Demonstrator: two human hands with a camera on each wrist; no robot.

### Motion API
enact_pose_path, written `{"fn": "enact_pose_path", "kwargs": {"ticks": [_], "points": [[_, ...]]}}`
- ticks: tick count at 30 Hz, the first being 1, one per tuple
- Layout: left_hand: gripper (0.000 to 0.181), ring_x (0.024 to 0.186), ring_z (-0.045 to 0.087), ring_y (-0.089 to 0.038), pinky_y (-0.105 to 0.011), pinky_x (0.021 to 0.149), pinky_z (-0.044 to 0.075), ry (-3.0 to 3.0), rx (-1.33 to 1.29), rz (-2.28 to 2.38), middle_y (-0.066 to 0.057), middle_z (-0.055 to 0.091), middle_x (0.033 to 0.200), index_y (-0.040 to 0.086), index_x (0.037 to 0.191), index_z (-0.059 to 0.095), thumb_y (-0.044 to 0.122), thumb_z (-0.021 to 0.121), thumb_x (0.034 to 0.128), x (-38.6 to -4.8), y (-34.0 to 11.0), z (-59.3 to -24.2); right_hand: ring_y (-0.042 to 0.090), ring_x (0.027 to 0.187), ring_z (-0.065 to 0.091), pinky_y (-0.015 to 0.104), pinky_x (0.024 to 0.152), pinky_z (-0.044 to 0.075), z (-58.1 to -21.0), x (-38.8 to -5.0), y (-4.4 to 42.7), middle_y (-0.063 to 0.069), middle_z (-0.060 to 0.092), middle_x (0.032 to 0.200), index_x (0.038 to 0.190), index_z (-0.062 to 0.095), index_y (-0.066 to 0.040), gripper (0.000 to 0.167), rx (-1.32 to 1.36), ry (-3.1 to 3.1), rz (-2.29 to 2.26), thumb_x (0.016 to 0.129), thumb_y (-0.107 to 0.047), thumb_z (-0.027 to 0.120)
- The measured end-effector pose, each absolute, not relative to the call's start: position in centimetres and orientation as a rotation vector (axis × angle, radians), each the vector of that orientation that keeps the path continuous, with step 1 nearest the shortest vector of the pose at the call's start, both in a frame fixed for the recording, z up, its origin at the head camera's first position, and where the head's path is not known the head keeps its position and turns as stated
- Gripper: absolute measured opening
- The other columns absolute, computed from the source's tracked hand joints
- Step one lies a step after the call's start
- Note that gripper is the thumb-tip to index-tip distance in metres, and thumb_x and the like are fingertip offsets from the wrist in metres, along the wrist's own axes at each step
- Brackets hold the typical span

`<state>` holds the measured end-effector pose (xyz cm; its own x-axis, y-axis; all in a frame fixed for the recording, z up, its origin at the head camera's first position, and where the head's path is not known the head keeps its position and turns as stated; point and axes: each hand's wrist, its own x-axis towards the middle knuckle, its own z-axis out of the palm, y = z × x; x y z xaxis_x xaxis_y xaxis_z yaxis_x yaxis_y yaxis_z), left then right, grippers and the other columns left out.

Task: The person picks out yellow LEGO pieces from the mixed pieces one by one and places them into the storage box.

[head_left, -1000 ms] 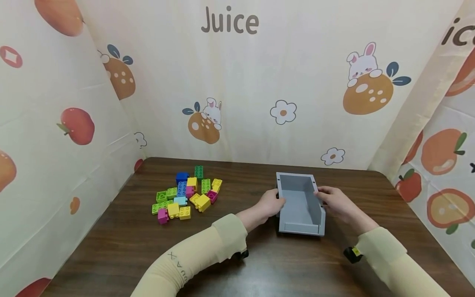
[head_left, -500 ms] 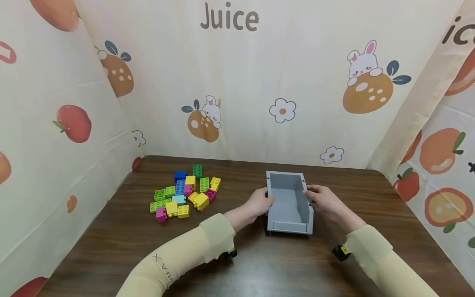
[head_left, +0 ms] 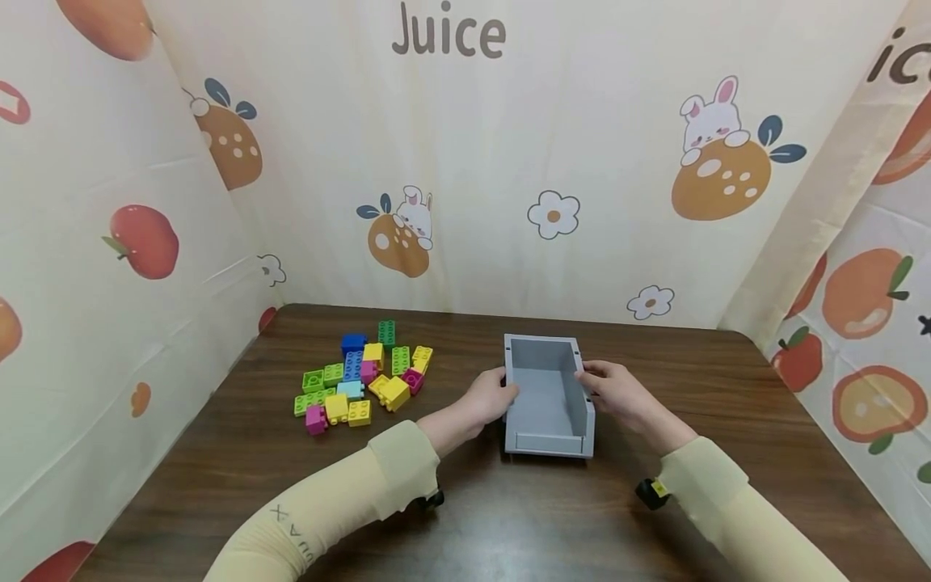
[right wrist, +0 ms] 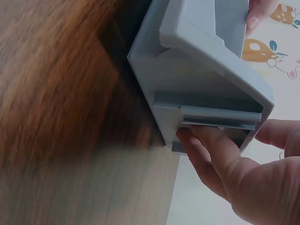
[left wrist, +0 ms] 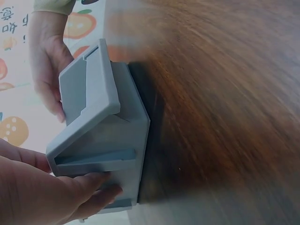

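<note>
A grey plastic storage bin (head_left: 547,400) with a low front lip is between my two hands, its inside bare. My left hand (head_left: 487,399) grips its left wall, thumb over the rim and fingers against the outer side. On the opposite wall, my right hand (head_left: 617,393) holds it the same way. In the left wrist view, fingers (left wrist: 96,199) lie below a ridge on the bin's side (left wrist: 101,161). The right wrist view has fingers (right wrist: 206,145) under the matching ridge. Whether the bin's underside touches the table cannot be made out.
On the dark wooden table (head_left: 465,517), several toy building bricks (head_left: 352,368) lie loosely grouped at the left, in yellow, green, blue and magenta. A printed fruit curtain (head_left: 480,162) encloses the back and both sides.
Both hands have moved the bin leftward across the table, nearer the bricks. Their grip on its side walls stays the same, and the bricks keep their places.
</note>
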<state>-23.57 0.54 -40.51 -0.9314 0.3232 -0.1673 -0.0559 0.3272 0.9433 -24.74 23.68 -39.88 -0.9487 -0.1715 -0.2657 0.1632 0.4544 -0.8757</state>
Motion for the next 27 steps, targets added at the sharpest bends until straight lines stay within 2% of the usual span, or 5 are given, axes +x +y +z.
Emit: {"fn": "enact_pose_path", "kwargs": {"ticks": [3,6,12,19,27], "points": [[0.047,0.106,0.05,-0.023,-0.041,0.095,0.045,2.27,0.229,1.626,-0.021,0.052,0.13,-0.008,0.138,0.039,0.011,0.045,0.0956,-23.4,0.0,-40.5,0.027,0.112,0.048,0.045,0.096,0.046,-40.0,-24.7,23.2,0.025,0.045,0.133,0.139,0.033,0.008,0.054,-0.003,2.367,-1.514,0.099,-0.024,0.049],[0.048,0.114,0.048,-0.026,-0.046,0.101,0.041,2.263,0.218,1.615,-0.022,0.048,0.136,-0.007,0.14,0.037,0.012,0.045,0.0964,-23.2,-0.7,-40.4,0.03,0.115,0.048,0.048,0.098,0.044,-40.0,-24.6,22.7,0.026,0.044,0.134,0.14,0.033,0.008,0.054,0.0,2.352,-1.528,0.099,-0.024,0.049],[0.05,0.125,0.044,-0.029,-0.05,0.106,0.036,2.254,0.185,1.596,-0.021,0.043,0.141,-0.004,0.142,0.034,0.014,0.045,0.0978,-23.0,-1.8,-40.5,0.027,0.111,0.052,0.041,0.092,0.05,-40.4,-24.4,21.6,0.025,0.046,0.131,0.139,0.034,0.008,0.053,-0.005,2.361,-1.554,0.099,-0.023,0.049],[0.05,0.131,0.039,-0.031,-0.05,0.107,0.034,2.241,0.165,1.591,-0.021,0.039,0.144,-0.003,0.144,0.031,0.015,0.044,0.0989,-22.9,-2.8,-40.5,0.018,0.092,0.053,0.028,0.075,0.051,-40.5,-24.3,20.6,0.022,0.052,0.121,0.137,0.039,0.008,0.049,-0.005,2.374,-1.599,0.098,-0.021,0.051],[0.052,0.134,0.035,-0.032,-0.051,0.109,0.031,2.245,0.148,1.554,-0.02,0.035,0.147,-0.001,0.145,0.03,0.016,0.045,0.0992,-22.9,-4.2,-40.3,0.02,0.095,0.055,0.03,0.075,0.053,-40.8,-24.1,19.4,0.023,0.054,0.124,0.135,0.042,0.006,0.049,-0.008,2.404,-1.596,0.097,-0.023,0.053]]}}
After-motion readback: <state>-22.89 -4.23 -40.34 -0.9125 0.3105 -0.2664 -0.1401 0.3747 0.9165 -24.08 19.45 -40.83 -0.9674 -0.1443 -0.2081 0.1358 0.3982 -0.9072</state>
